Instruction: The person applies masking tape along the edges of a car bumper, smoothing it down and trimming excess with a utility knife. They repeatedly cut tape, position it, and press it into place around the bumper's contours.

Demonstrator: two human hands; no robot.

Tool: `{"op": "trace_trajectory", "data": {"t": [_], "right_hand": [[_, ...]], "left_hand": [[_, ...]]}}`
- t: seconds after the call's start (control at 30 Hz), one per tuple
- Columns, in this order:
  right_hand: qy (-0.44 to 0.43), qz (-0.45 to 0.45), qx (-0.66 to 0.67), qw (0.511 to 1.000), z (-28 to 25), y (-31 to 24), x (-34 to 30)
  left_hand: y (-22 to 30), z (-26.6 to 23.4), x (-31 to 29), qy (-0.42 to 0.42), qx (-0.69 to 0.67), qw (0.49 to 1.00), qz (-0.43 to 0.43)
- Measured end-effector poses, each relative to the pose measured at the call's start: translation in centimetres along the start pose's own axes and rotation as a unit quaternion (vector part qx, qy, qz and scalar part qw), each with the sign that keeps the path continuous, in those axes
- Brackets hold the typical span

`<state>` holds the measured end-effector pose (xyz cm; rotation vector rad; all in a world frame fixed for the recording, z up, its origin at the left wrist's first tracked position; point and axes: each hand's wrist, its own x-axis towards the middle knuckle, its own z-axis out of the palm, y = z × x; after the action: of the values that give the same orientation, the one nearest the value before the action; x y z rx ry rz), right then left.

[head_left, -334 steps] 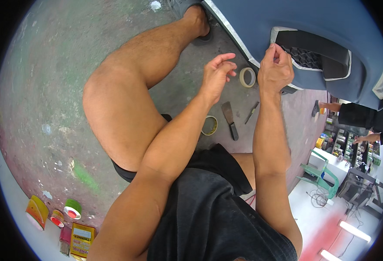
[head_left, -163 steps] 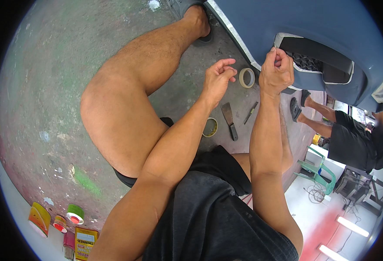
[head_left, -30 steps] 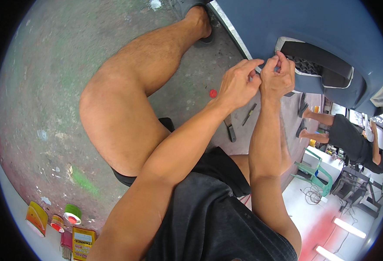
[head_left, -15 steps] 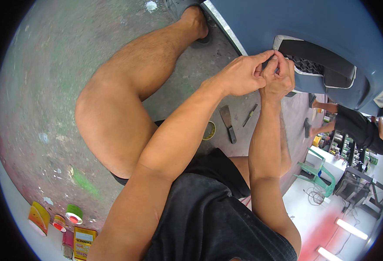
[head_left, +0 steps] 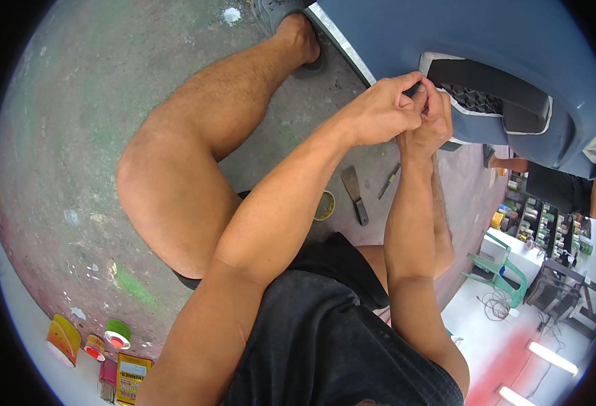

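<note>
Head view: a concrete floor [head_left: 75, 162] spreads widest, grey-green and rough, blotched with dried paint in white, green and dull red. Over its upper right comes a big blue panel [head_left: 508, 44], smooth, softly glossy and moulded in rounded swells. A green chair [head_left: 501, 271] with thin curved members appears in the right background. Set in the panel is a long matte black recess [head_left: 477, 71] with a coarse, raised mesh [head_left: 474, 100] inside it. Pale tape [head_left: 440, 57] with a papery look borders the recess in narrow bands.

Left hand [head_left: 382, 114] and right hand [head_left: 428, 132] meet at the near corner of that tape, fingers bent and index fingertips brought together; I cannot tell whether anything thin is pinched between them. Beside the wall at lower left stand a boxy yellow can [head_left: 132, 379] and a round green can [head_left: 117, 333]. Below the hands, on the floor, lie a scraper [head_left: 355, 196] with a flat, flared, brownish blade and dark handle, a yellowish ring-shaped roll [head_left: 332, 201] partly behind the left forearm, and a slim cutter [head_left: 389, 181].
</note>
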<state>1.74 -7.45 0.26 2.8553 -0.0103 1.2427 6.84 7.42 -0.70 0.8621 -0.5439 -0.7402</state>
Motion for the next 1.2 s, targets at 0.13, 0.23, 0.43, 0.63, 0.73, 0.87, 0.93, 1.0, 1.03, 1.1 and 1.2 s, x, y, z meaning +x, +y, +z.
{"op": "trace_trajectory", "data": {"t": [0.13,0.23,0.43,0.63,0.73,0.87,0.93,1.0,1.03,1.1,1.2], "right_hand": [[0.006,-0.004,0.003,1.000,0.2,0.1,-0.1],[0.004,0.008,0.011,1.000,0.2,-0.1,-0.1],[0.010,0.003,0.008,1.000,0.1,-0.1,-0.1],[0.017,-0.012,0.007,1.000,0.5,0.4,-0.3],[0.018,-0.011,0.012,1.000,0.6,0.2,-0.4],[0.036,-0.019,0.034,0.999,1.0,0.8,-0.8],[0.037,0.006,0.044,0.998,0.8,0.6,-1.2],[0.044,0.018,0.060,0.997,0.5,0.4,-1.5],[0.049,0.020,0.069,0.996,0.5,0.4,-1.6],[0.056,0.035,0.069,0.995,0.2,0.3,-1.7],[0.074,0.075,0.044,0.993,-0.1,0.1,-1.8]], "left_hand": [[-0.3,0.4,0.1,0.038,0.005,0.999,0.013],[0.3,0.8,-0.1,0.075,0.037,0.996,0.019],[1.3,1.4,0.1,0.074,0.072,0.995,0.002],[1.2,1.9,0.8,0.086,0.069,0.994,0.008],[1.0,1.6,1.0,0.079,-0.003,0.997,-0.001],[1.3,1.5,1.1,0.063,-0.078,0.995,-0.021],[1.4,1.3,1.1,0.061,-0.101,0.993,-0.020],[1.0,1.4,1.2,0.068,-0.111,0.991,-0.014],[0.7,1.6,1.3,0.076,-0.106,0.991,-0.007],[0.4,2.2,1.3,0.090,-0.096,0.991,0.005],[0.4,2.3,0.6,0.102,-0.081,0.991,0.000]]}}
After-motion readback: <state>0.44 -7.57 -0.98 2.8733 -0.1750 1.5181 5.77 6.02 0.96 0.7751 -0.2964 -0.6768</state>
